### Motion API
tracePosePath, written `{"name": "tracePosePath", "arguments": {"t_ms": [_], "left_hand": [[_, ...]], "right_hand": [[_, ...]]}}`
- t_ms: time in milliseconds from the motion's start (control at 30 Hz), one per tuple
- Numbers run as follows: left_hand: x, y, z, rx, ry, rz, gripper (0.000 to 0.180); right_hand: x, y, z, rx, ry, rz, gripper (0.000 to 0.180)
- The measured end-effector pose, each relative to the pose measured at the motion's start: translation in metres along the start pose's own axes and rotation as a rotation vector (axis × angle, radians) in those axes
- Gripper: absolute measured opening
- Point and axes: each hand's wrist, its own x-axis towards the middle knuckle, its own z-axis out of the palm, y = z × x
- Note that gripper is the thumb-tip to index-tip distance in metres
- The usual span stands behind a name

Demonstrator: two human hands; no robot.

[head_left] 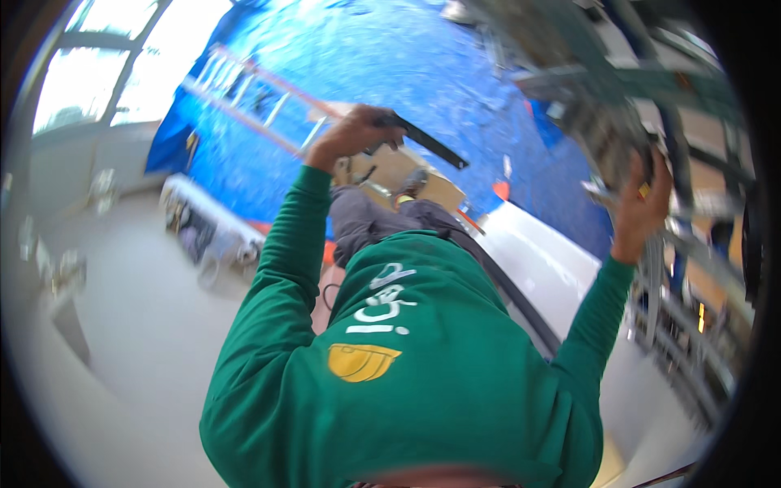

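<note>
A long, flat black bar [434,145] was held in the closed left grip [356,135], best kept steady; the right grip's [643,195] state, beside the grey metal framework [679,84], could not be told.

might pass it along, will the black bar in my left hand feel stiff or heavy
The black bar is probably stiff: it juts straight from your left hand. It's likely fairly light, since one hand holds it up.

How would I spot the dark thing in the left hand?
Find the big blue sheet, upper middle. Over it, the green-sleeved left hand grips a black bar. Its single dark, straight strip sets it apart from the pale-runged ladder beyond.
</note>
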Motion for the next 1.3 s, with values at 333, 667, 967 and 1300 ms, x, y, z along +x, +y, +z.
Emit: {"name": "tracePosePath", "arguments": {"t_ms": [333,667,967,1300], "left_hand": [[-0.189,-0.082,0.047,-0.365,0.507,-0.487,0.026],[-0.074,0.030,-0.045,-0.101,0.668,0.038,0.021],[0.087,0.126,-0.170,0.193,0.446,0.342,0.032],[0.014,0.054,-0.256,0.351,0.425,0.168,0.029]], "right_hand": [[0.008,0.005,0.022,0.032,0.061,-0.017,0.033],[0.012,-0.001,0.017,0.115,0.058,0.007,0.032],[0.012,-0.008,0.010,0.108,-0.080,0.149,0.035],[0.006,-0.007,0.021,0.161,-0.031,0.488,0.058]]}}
